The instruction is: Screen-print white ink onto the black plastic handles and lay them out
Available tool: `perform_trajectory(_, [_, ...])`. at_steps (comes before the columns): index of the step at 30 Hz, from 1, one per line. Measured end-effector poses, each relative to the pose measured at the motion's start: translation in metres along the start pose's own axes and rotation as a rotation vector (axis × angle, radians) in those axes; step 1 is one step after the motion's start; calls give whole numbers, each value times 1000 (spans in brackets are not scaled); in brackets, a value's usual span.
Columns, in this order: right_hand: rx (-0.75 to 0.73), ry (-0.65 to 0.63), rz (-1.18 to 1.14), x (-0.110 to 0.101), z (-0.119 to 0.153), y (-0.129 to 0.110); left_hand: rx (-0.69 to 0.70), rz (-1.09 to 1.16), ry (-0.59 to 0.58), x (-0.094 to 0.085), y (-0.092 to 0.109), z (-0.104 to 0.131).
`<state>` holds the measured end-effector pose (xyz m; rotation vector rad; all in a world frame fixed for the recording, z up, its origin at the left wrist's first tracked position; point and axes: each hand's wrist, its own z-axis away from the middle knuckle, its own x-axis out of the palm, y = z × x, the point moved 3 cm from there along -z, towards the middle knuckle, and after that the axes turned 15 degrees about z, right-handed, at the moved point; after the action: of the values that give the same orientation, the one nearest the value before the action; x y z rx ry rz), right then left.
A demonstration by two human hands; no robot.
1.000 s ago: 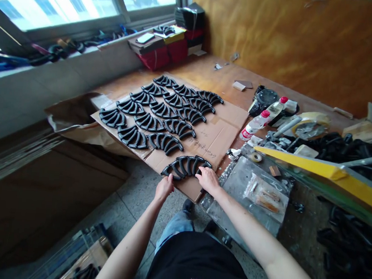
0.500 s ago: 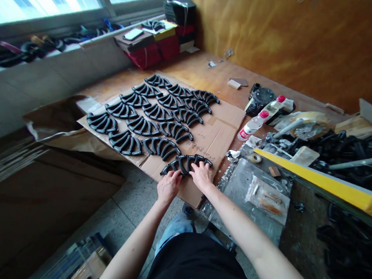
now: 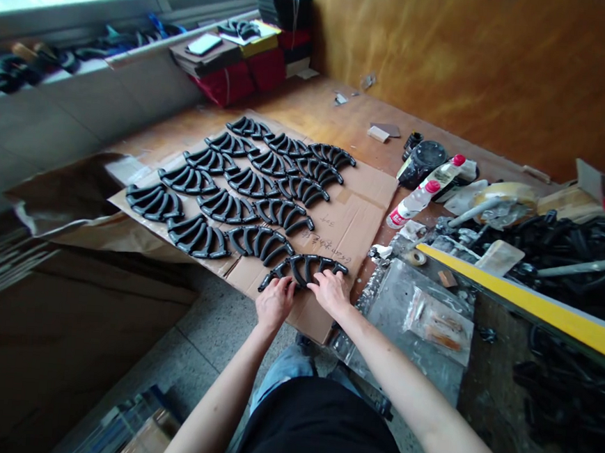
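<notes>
Black fan-shaped piece (image 3: 308, 270) is lying at the near end of a cardboard sheet (image 3: 362, 196), with both hands closing on its near side. The left hand (image 3: 274, 302) is grasping it toward its left end with curled fingers, and the right hand (image 3: 331, 293) is gripping it toward its right end, knuckles bent. The two hands are staying apart, part of the piece showing between them.

Just beyond, similar black pieces (image 3: 225, 206) are lying in slanting rows over the left and middle of the sheet, which is bearing handwriting on its right part. To the right, a clear bag (image 3: 439, 329) is resting on a grey plate (image 3: 391, 300), and a small tape roll (image 3: 415, 257) is sitting near a yellow bar (image 3: 517, 292). Farther on, two red-capped bottles (image 3: 413, 204) are standing beside a dark tub (image 3: 427, 158), while loose black parts (image 3: 584, 242) are heaping up at the far right. On the far left of the brown worktop (image 3: 312, 105), a phone (image 3: 204, 44) is lying on stacked bundles (image 3: 227, 81).
</notes>
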<state>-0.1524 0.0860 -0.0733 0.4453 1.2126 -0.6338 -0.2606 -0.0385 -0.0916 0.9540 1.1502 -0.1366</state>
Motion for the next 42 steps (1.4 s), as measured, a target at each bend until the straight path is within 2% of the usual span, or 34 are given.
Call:
perform_trajectory(4, [-37,18,-9,1,-3,-1,15,13,-31,-1,-1,-2])
perform_trajectory(7, [-12,-5,44,-5,1,-3,23,33,-59,-1,-2,2])
perform_trajectory(12, [-22,64,71,-16,4,-22,26,78,-88,-4,-8,14])
perform_trajectory(18, [23,-15,-10,-10,-7,-41,76,108,-111,-2,-17,21])
perform_trajectory(24, [64,-41,-8,-9,-19,-43,162,173,-95,3,-27,19])
perform_trajectory(28, [60,-5,8,-9,-21,-39,218,189,-37,-6,-32,23])
perform_trajectory(31, [89,48,35,-8,-24,-21,270,218,2,-13,-21,19])
perform_trajectory(34, [157,57,32,-7,-30,7,300,232,-53,-8,5,1])
perform_trajectory(38, [193,43,3,-9,-39,34,314,197,-224,20,42,-35])
perform_trajectory(42, [146,54,-11,-13,-41,38,306,183,-272,45,55,-59])
